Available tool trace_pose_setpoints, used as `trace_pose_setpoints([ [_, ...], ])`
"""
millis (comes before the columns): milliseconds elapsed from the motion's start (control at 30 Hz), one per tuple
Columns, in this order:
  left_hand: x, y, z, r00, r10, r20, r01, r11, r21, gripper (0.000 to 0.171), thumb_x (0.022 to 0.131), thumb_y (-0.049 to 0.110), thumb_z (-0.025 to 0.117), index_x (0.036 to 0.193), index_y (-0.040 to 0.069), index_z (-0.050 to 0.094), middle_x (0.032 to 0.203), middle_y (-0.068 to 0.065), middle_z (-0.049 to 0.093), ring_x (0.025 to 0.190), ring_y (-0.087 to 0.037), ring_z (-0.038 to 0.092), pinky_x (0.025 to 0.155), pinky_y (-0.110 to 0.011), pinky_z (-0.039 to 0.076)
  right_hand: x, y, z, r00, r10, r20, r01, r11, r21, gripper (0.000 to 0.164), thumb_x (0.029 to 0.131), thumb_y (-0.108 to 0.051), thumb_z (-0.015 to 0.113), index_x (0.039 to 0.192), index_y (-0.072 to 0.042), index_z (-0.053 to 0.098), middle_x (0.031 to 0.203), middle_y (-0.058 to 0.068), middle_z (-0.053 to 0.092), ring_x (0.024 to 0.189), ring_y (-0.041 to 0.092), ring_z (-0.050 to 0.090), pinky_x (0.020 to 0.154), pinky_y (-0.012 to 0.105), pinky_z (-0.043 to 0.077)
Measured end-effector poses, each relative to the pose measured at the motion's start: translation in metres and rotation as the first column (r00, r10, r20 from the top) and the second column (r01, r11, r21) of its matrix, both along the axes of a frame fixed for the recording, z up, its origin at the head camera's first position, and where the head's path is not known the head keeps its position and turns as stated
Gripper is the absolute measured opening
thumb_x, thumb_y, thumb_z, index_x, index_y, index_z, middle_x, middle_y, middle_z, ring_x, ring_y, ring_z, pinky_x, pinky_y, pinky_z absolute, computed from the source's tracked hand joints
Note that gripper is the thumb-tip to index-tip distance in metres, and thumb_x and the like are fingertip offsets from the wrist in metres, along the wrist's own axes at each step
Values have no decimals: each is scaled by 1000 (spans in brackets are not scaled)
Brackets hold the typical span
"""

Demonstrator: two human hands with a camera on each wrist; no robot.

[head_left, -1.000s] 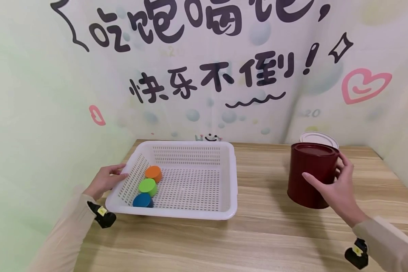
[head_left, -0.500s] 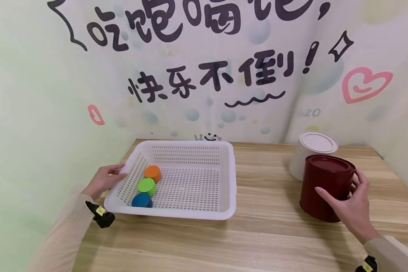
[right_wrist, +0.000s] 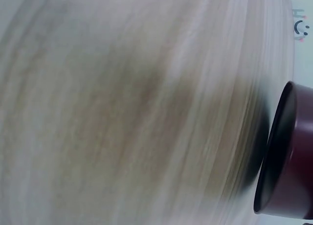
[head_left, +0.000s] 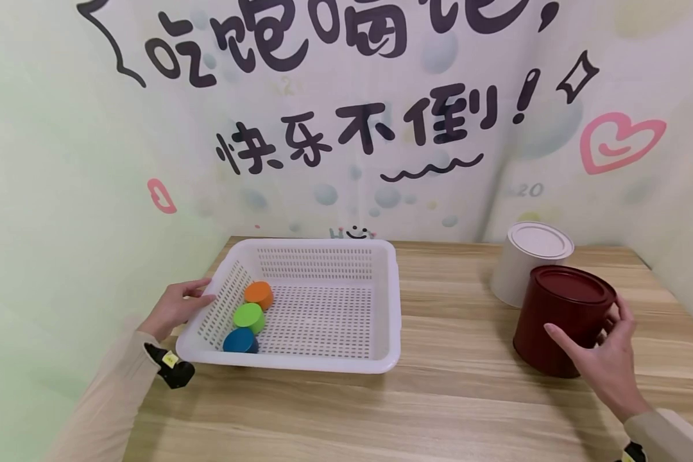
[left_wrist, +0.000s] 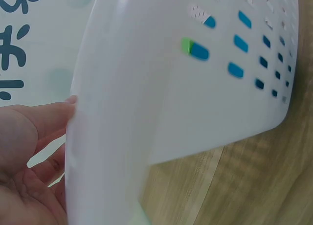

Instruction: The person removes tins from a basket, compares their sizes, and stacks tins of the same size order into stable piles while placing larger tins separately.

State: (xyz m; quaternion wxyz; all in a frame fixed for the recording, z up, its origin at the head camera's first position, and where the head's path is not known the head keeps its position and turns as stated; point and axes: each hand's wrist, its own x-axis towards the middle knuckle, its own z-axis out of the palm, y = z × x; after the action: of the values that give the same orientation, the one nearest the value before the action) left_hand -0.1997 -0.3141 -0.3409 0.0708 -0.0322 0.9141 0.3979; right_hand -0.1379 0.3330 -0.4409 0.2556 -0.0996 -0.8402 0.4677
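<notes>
A dark red lidded tin (head_left: 560,324) is gripped by my right hand (head_left: 609,359), thumb on its near side and fingers round the far right side. It leans slightly; in the right wrist view its base rim faces the camera and the tin (right_wrist: 296,161) has a shadow beside it. On the left, my left hand (head_left: 179,308) holds the left rim of a white perforated plastic basket (head_left: 387,308), thumb over the rim. Inside, along the left wall, lie an orange block (head_left: 258,294), a green block (head_left: 249,317) and a blue block (head_left: 240,341), all short round cylinders.
A white lidded tin (head_left: 511,276) stands at the back right, partly hidden behind the red one. The wooden table (head_left: 346,417) ends at the back against a printed wall cloth (head_left: 323,154). Another cloth wall rises along the left side.
My right hand has moved the red tin to the right and nearer to me, tilting it and uncovering more of the white tin. The left hand and basket stay put.
</notes>
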Motion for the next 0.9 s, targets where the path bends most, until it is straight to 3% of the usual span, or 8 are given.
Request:
trace_pose_setpoints([
  [167,0,-1,0,1000,-1,-3,1,1000,3,58,91,24,53,138,0,29,107,-22,46,76,-23,57,67,-29,51,1,1,4,999,-14,52,16,999,-37,102,72,-18,75,139,-34,0,126,6,33,107,7,37,78,13,32],
  [267,0,-1,-1,1000,-4,-4,4,1000,6,59,91,24,53,138,0,29,107,-22,46,76,-23,57,67,-30,51,-4,11,-4,998,-18,53,20,999,-46,103,71,-18,76,139,-34,1,123,2,34,105,6,38,71,10,33],
  [567,-1,0,0,1000,-2,-1,2,1000,4,59,91,24,53,138,0,28,106,-21,46,76,-23,57,66,-29,51,-17,33,-31,1000,-2,10,3,997,-83,105,68,-12,78,137,-35,3,123,-5,29,109,12,36,75,6,36],
  [900,-1,1,0,1000,12,8,-12,1000,-6,59,91,25,54,138,-1,29,105,-20,45,76,-23,56,65,-27,51,-18,34,-30,999,30,37,-27,996,-83,104,70,-15,77,137,-36,0,124,-4,27,112,12,34,74,5,38],
])
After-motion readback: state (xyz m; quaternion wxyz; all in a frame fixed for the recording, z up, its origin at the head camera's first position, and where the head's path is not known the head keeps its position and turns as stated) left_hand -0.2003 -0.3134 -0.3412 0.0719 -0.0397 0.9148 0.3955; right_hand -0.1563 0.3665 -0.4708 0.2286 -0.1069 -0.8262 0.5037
